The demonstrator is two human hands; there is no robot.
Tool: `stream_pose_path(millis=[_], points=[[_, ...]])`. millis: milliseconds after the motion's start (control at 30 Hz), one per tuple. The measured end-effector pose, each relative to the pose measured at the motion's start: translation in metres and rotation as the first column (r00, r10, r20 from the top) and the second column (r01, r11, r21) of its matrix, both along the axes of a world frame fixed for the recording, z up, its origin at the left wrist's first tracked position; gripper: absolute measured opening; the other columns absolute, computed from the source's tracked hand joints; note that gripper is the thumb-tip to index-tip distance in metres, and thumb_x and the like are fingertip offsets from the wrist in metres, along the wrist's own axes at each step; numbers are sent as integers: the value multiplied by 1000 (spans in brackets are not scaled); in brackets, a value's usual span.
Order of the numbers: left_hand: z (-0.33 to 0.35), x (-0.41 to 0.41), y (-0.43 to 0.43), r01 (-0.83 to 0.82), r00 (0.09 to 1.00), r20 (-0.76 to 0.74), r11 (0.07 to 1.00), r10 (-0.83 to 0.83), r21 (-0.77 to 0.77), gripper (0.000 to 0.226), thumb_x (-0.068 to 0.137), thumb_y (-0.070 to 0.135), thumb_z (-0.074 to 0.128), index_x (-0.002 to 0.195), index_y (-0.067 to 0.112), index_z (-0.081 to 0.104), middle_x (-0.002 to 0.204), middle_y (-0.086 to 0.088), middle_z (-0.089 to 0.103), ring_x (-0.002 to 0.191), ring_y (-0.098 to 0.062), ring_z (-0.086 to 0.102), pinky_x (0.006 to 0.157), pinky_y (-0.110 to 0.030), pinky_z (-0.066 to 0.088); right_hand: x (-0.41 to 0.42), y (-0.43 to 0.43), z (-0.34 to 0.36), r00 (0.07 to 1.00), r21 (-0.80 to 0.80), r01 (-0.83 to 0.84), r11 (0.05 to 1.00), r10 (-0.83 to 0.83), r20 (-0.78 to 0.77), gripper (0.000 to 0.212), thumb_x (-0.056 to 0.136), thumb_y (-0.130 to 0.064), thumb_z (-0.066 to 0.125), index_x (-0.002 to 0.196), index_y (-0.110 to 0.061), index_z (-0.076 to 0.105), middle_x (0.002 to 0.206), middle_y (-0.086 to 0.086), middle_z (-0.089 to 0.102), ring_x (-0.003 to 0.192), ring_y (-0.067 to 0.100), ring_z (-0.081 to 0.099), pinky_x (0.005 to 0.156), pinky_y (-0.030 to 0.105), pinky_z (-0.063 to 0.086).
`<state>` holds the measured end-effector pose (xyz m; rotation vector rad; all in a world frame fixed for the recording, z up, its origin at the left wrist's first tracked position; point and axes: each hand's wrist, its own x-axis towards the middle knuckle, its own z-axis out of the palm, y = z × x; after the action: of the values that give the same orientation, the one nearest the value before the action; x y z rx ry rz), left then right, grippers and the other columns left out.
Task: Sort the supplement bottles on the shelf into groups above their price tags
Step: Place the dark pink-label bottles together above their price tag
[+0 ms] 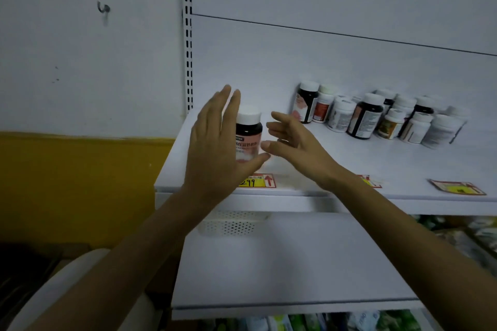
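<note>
A dark supplement bottle with a white cap and pink label stands upright on the white shelf, just behind the left price tag. My left hand is open beside the bottle's left side, fingers straight, thumb reaching under its front. My right hand hovers open just right of the bottle, fingers spread, not touching it. A cluster of several mixed bottles, dark and white, stands at the back right of the shelf. Two more price tags, a middle one and a right one, lie along the front edge.
A slotted upright rail borders the shelf at the left, next to a wall with a hook. A lower white shelf juts out beneath. Packaged goods fill the lower levels at right.
</note>
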<state>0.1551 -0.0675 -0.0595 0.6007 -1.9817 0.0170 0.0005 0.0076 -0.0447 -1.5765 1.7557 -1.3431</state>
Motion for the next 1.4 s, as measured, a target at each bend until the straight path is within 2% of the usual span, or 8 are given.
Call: stream_pose_path(millis=[133,267,533,667,800,1000,1200,1400], points=[[22,-36,17,29,998,54,972,-16,-233,78,82,54,53,141,11,26,150,-16,31,139,-27,21,113,-34,15,-32,10,23,994,-42,57,997,-61,-93,53,88,-25,63,136,-24,40,136,-2,51,124,11,50,105,30,42],[28,-79,31,48,992,122,970,-18,-240,75,82,53,50,141,11,30,150,-12,33,138,-26,25,113,-31,14,-75,10,43,983,-71,70,995,-81,-163,49,86,-32,63,131,-23,47,129,-2,57,118,13,56,101,37,48],[8,-171,20,-33,959,280,962,-45,270,86,84,54,53,149,18,8,158,1,11,144,-17,12,114,-33,19,-164,-13,61,959,-27,86,996,-91,-270,34,88,-19,62,122,-16,55,115,-1,60,105,12,58,86,23,50],[0,-205,9,-124,944,331,907,-18,403,80,89,53,46,149,16,8,158,-1,10,145,-18,11,114,-33,19,-203,-49,65,863,8,94,996,-77,-499,41,89,-25,60,128,-15,51,127,5,56,109,17,55,84,23,41],[-19,-221,8,-214,922,381,905,64,367,70,93,49,40,148,16,13,157,-1,18,144,-17,16,114,-32,18,-235,-90,70,697,48,63,997,-9,-717,46,91,-28,56,133,-13,45,135,11,49,120,26,49,93,34,40],[-21,-223,7,-231,894,441,928,83,293,66,93,45,42,148,18,15,156,-1,21,143,-16,19,114,-31,17,-252,-137,72,558,124,83,989,57,-828,48,93,-29,51,137,-11,40,137,15,43,121,32,47,91,35,39],[-23,-224,6,-261,898,422,921,122,290,65,92,45,45,147,22,20,154,2,26,141,-14,23,112,-29,21,-258,-154,67,563,104,73,992,45,-825,45,90,-31,57,128,-11,48,129,16,46,114,33,49,89,36,42],[-22,-222,7,-328,899,386,902,207,281,68,90,48,46,146,23,18,154,2,24,140,-15,23,112,-29,22,-239,-140,69,756,-19,-71,997,41,-654,43,76,-14,70,117,-8,59,122,9,57,111,22,51,84,23,37]])
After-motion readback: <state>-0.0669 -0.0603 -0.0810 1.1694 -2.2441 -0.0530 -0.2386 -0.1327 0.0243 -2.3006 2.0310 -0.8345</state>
